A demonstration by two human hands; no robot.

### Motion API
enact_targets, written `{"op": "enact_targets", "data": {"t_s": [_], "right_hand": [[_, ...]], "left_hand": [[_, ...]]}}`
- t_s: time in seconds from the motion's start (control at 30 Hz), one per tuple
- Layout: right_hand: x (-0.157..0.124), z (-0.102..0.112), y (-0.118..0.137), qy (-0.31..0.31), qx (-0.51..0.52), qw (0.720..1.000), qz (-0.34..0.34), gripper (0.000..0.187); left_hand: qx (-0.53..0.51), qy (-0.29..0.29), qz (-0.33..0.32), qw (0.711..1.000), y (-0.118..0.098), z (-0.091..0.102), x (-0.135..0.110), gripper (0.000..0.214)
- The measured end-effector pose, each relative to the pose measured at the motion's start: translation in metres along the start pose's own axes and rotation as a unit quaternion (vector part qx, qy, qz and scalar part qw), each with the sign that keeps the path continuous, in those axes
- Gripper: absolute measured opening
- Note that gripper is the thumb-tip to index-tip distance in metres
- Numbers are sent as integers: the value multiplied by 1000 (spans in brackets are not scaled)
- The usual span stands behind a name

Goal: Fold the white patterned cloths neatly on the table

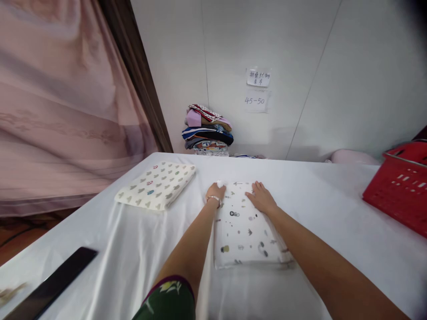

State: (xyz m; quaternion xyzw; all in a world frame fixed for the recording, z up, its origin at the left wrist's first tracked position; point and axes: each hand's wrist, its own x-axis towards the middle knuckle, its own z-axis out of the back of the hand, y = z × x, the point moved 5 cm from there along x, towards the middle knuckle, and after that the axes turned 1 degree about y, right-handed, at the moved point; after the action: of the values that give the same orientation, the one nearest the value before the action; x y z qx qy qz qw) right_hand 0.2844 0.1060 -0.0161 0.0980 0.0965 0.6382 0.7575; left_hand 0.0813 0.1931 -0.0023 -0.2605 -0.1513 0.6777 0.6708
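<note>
Flat on the white-draped worktop (pixel 333 231), between left grip (pixel 215 192) and right grip (pixel 262 198) at its far end: a folded white cloth (pixel 240 222) with small printed motifs, extending from there toward the near side, blurred along the near edge. Left grip curled against the far left corner, fingertips partly hidden; impossible to tell whether pinching or merely touching. Right grip open, fingers spread over the top near the far right corner. Well apart to the left, a second folded cloth (pixel 155 186) with grey mouse-head shapes. On the pale wall (pixel 227 53) beyond, an upper paper (pixel 258 78) with two handwritten lines of Chinese, the first apparently "折叠织物", the second harder to read; just below, a lower paper (pixel 256 101), clearly marked "45-50". Beyond the far edge, a stack of fabrics (pixel 208 134); at right, a red basket (pixel 396 189); at near left, a flat dark slab (pixel 56 284).
</note>
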Motion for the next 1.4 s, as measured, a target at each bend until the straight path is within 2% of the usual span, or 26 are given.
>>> {"op": "enact_targets", "data": {"t_s": [0.1, 0.2, 0.3, 0.37, 0.43, 0.57, 0.7, 0.8, 0.9, 1.07, 1.23, 1.33, 1.4], "right_hand": [[1, -1, -1, -1, -2, 1000, 0, 72], [1, -3, -2, -5, -9, 1000, -1, 72], [2, -3, -1, 0, -19, 1000, -5, 71], [3, -1, 0, 3, -25, 1000, -5, 70], [2, 3, 3, 12, -32, 999, -5, 67], [-9, 13, 15, 23, -58, 998, -30, 67], [-40, 18, 39, -8, -80, 997, 8, 71], [-63, 17, 46, -16, -74, 997, 31, 74], [-75, 14, 36, -21, -69, 997, 31, 76], [-78, 6, 9, -2, -55, 998, 3, 76], [-77, 4, 5, 4, -36, 999, 11, 76], [-78, 4, 5, 1, -26, 1000, 10, 75], [-78, 4, 4, 4, -21, 1000, 11, 75]], "left_hand": [[29, -36, -16, 999, -8, 9, -12, 59], [107, -73, -107, 986, -20, 9, -36, 66], [188, -25, -233, 954, -26, -13, -69, 66], [203, 29, -270, 941, -22, -29, -86, 70], [208, 59, -264, 940, -17, -38, -95, 73], [212, 70, -247, 943, -16, -36, -96, 75], [210, 72, -247, 943, -18, -32, -95, 75], [217, 67, -243, 943, -19, -31, -96, 72], [224, 64, -243, 942, -20, -30, -97, 69], [228, 65, -245, 940, -19, -32, -95, 71], [221, 70, -234, 944, -22, -26, -94, 70], [210, 80, -226, 948, -26, -23, -106, 70], [206, 86, -246, 943, -26, -25, -126, 73]]}}
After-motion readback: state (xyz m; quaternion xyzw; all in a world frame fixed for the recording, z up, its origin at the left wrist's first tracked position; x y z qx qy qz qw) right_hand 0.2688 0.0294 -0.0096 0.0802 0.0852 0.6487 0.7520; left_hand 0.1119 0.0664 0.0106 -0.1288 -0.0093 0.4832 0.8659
